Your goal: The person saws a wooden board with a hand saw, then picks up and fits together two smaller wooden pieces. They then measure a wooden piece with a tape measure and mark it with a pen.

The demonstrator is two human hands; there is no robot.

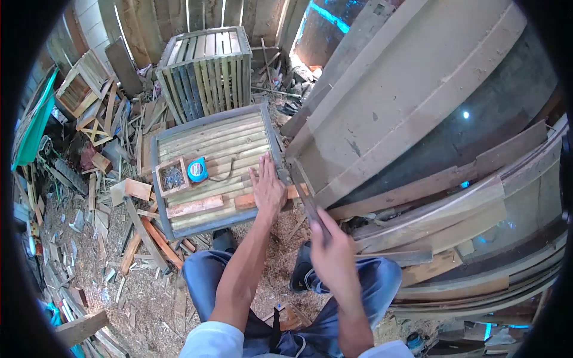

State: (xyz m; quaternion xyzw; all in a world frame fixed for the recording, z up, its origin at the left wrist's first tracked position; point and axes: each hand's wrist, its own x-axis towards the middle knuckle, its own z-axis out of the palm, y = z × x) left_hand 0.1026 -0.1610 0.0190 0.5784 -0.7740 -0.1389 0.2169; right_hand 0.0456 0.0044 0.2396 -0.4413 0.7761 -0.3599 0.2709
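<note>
My left hand (pixel 268 188) lies flat, fingers stretched out, pressing a reddish wood strip (pixel 245 201) onto a slatted wooden crate (pixel 209 140). The strip's right end juts past the crate's edge. My right hand (pixel 332 250) is closed round the handle of a handsaw (pixel 309 206), whose dark blade, seen nearly edge-on, crosses the strip near that end. Left of my left hand, a second wood strip (pixel 194 206) rests on the slats. Behind it are a blue tape measure (pixel 197 170) with a dark strap and a small wooden box (pixel 173 177) holding small metal pieces, probably nails.
Another slatted crate (pixel 206 77) stands behind. Wood offcuts (pixel 146 238) and sawdust cover the ground at left. Large boards (pixel 394 101) lean close on the right, above stacked curved planks (pixel 453 280). A green sheet (pixel 36 128) hangs at far left.
</note>
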